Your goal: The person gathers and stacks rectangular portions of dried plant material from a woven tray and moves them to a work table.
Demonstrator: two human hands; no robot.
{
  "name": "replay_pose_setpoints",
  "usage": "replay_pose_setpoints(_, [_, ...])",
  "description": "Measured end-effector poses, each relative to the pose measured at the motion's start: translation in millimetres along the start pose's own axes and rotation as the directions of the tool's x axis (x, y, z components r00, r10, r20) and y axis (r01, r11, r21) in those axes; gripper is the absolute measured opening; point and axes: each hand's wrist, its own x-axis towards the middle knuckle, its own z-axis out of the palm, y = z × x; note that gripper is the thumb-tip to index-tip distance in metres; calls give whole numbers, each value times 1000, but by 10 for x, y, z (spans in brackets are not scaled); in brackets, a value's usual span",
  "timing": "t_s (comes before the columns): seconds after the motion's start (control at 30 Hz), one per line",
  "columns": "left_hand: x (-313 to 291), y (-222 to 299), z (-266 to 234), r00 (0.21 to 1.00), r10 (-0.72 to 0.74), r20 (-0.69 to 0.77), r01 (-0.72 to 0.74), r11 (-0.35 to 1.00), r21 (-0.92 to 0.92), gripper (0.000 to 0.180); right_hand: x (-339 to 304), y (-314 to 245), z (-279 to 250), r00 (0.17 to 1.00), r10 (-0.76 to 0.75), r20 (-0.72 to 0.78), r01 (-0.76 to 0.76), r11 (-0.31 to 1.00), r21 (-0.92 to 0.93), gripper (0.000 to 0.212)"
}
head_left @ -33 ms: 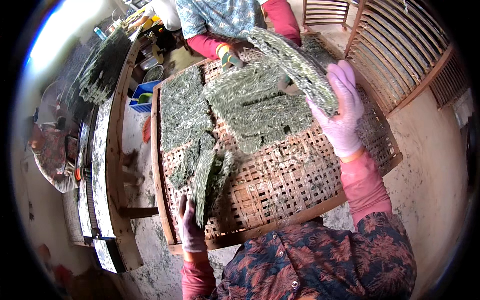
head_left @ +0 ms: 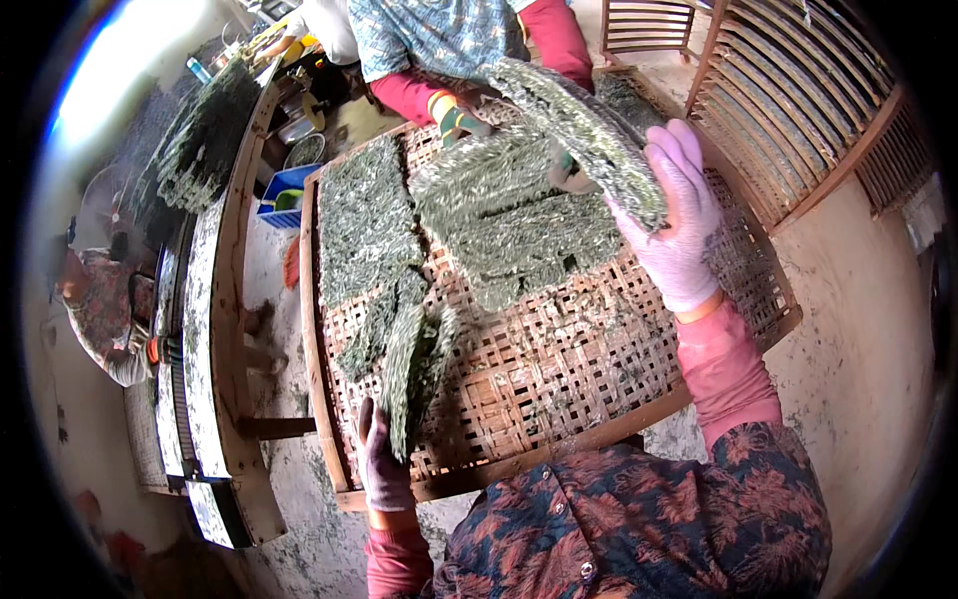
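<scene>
My right hand (head_left: 679, 205), in a pale pinkish-white glove, is closed on the near end of a long, thick mat (head_left: 584, 130) of matted green-grey leafy strands. That mat is raised above the table and slants away toward the far side. At the near left, my left hand (head_left: 382, 459), gloved too, grips the lower end of a smaller upright mat piece (head_left: 404, 384); its fingers are partly hidden. Between and beyond my hands, a broad folded mat (head_left: 544, 240) lies on a woven bamboo tray (head_left: 559, 364). Another flat mat (head_left: 367, 225) covers the tray's left part.
Across the tray, a co-worker's gloved hand (head_left: 461, 122) touches the broad mat, the other partly behind my raised mat. Slatted wooden racks (head_left: 798, 100) stand at the right. On the left are a long wooden bench (head_left: 232, 299), a dark stack (head_left: 205, 140) and a blue basket (head_left: 282, 212).
My right hand and the raised mat have shifted slightly to the left. The co-worker's far hand shows a little more beneath that mat. My left hand has hardly moved.
</scene>
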Motion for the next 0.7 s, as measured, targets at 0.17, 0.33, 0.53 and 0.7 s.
replay_pose_setpoints(0.17, [-121, -129, -90, 984, 171, 44, -176, 954, 241, 57, 52, 66, 121, 996, -59, 62, 62, 997, -43, 69])
replay_pose_setpoints(0.33, [-63, -180, -247, 999, 39, -15, -39, 999, 1, 56, 115, 35, 188, 995, -35, 92, 37, 999, -30, 70])
replay_pose_setpoints(0.53, [-117, 144, 135, 987, 132, 91, -107, 965, -241, 64, 28, 34, 314, 997, -24, 67, 34, 987, -157, 58])
replay_pose_setpoints(0.7, [-112, 463, 763, 979, 201, 46, -180, 944, -278, 57, -611, 140, 669, 952, 21, 305, 88, 936, -340, 36])
